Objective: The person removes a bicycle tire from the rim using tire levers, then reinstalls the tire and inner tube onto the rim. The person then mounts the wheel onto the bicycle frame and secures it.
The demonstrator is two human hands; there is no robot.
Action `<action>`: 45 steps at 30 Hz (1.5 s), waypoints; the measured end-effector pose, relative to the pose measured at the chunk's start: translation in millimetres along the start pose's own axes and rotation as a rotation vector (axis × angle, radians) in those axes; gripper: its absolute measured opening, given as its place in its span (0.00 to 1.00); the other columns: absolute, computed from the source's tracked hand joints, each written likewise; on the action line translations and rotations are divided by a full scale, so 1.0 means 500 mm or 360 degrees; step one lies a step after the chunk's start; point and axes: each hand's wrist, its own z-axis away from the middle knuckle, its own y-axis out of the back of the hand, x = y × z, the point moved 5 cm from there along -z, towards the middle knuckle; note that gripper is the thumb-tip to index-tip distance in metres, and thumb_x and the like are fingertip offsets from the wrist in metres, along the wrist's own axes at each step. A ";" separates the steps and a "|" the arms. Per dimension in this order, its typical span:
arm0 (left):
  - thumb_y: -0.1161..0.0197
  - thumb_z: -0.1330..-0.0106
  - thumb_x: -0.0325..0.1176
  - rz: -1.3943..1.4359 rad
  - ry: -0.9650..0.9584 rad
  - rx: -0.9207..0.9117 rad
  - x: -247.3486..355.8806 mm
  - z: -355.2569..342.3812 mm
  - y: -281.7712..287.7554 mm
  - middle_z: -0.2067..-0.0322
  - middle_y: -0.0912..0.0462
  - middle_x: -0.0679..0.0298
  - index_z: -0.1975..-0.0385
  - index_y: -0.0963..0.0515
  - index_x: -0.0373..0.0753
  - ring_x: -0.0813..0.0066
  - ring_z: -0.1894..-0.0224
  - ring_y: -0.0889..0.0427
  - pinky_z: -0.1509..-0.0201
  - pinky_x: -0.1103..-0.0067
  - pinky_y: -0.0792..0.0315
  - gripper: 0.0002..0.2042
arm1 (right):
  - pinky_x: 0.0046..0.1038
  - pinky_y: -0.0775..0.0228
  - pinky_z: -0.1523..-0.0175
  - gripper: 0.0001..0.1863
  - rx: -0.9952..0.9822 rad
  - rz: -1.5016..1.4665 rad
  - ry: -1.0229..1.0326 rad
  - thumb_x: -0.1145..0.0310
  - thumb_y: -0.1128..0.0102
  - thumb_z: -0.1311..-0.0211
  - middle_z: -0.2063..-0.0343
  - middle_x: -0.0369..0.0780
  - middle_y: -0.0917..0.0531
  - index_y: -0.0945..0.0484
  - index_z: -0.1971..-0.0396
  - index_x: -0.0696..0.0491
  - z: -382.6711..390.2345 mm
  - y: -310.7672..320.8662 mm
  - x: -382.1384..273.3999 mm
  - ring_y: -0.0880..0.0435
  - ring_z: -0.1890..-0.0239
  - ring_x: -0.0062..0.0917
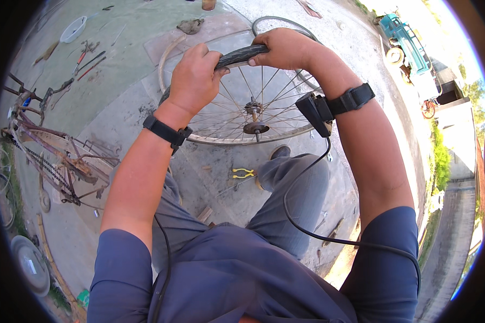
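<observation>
A spoked bicycle wheel [221,142] stands in front of my legs, its hub [256,127] low in the middle. Along its far side runs a black bicycle tyre [241,56]. My left hand [194,75] is closed round the tyre, thumb and fingers pressing against it. A short way to the right, my right hand [283,48] grips the same tyre, fingers over the top and thumb near the rim. Between the two hands a stretch of dark tread shows. What lies under my palms is hidden.
Yellow-handled pliers [243,173] lie on the concrete near my foot. A rusty bicycle frame [64,156] is at the left, with red-handled tools [81,58] and a white basin [73,29] beyond. Behind the wheel lies a thin dark ring [277,19]. A teal vehicle [407,43] stands far right.
</observation>
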 end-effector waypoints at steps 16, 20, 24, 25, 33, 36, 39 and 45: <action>0.25 0.39 0.40 0.0367 0.0521 -0.0718 -0.031 -0.052 -0.003 0.72 0.16 0.51 0.62 0.19 0.36 0.49 0.68 0.18 0.66 0.62 0.28 0.15 | 0.41 0.22 0.50 0.25 0.0216 -0.0072 -0.0066 0.52 0.24 0.45 0.63 0.48 0.12 0.14 0.53 0.54 0.000 -0.005 -0.037 0.13 0.57 0.44; 0.26 0.39 0.39 0.0320 0.0521 -0.0485 -0.037 -0.041 -0.010 0.70 0.15 0.52 0.60 0.18 0.38 0.49 0.67 0.18 0.65 0.61 0.27 0.14 | 0.43 0.22 0.50 0.24 0.0376 -0.0005 -0.0133 0.51 0.24 0.46 0.64 0.46 0.12 0.14 0.58 0.54 -0.008 -0.011 -0.036 0.13 0.56 0.43; 0.25 0.41 0.38 0.0198 0.0387 -0.0219 -0.045 -0.039 -0.017 0.66 0.16 0.54 0.60 0.17 0.38 0.49 0.65 0.18 0.64 0.59 0.26 0.14 | 0.43 0.22 0.49 0.22 0.0570 0.0040 -0.0116 0.51 0.24 0.46 0.64 0.46 0.13 0.14 0.62 0.54 -0.023 -0.016 -0.038 0.14 0.55 0.43; 0.24 0.41 0.37 0.0190 0.0367 -0.0151 -0.046 -0.038 -0.020 0.65 0.17 0.54 0.60 0.17 0.38 0.49 0.64 0.18 0.63 0.59 0.26 0.14 | 0.43 0.22 0.49 0.22 0.0591 0.0043 -0.0128 0.51 0.24 0.46 0.64 0.46 0.13 0.14 0.62 0.54 -0.026 -0.019 -0.036 0.14 0.55 0.43; 0.22 0.46 0.34 0.0045 0.0189 -0.0034 -0.063 -0.053 -0.023 0.66 0.23 0.56 0.62 0.16 0.37 0.50 0.59 0.22 0.59 0.60 0.27 0.15 | 0.41 0.20 0.47 0.22 0.0737 0.0165 -0.0128 0.51 0.24 0.47 0.61 0.45 0.13 0.14 0.61 0.53 -0.034 -0.029 -0.043 0.14 0.52 0.42; 0.21 0.46 0.34 0.0066 0.0193 -0.0049 -0.070 -0.057 -0.023 0.66 0.23 0.56 0.63 0.17 0.37 0.50 0.60 0.22 0.59 0.60 0.27 0.14 | 0.43 0.23 0.45 0.21 0.0660 0.0079 -0.0069 0.54 0.25 0.45 0.60 0.45 0.15 0.16 0.59 0.55 -0.032 -0.022 -0.036 0.16 0.50 0.42; 0.21 0.47 0.34 0.0099 0.0185 -0.0051 -0.068 -0.055 -0.031 0.67 0.24 0.56 0.63 0.17 0.37 0.50 0.60 0.22 0.60 0.60 0.27 0.15 | 0.43 0.24 0.44 0.22 0.0623 0.0103 -0.0064 0.55 0.24 0.46 0.60 0.45 0.16 0.17 0.58 0.55 -0.029 -0.022 -0.028 0.17 0.48 0.42; 0.21 0.47 0.34 -0.0003 0.0158 0.0026 -0.069 -0.055 -0.039 0.66 0.24 0.57 0.65 0.18 0.38 0.51 0.60 0.22 0.61 0.59 0.26 0.14 | 0.42 0.26 0.43 0.21 0.0771 0.0114 -0.0100 0.56 0.22 0.48 0.60 0.45 0.16 0.16 0.60 0.54 -0.036 -0.038 -0.028 0.18 0.48 0.42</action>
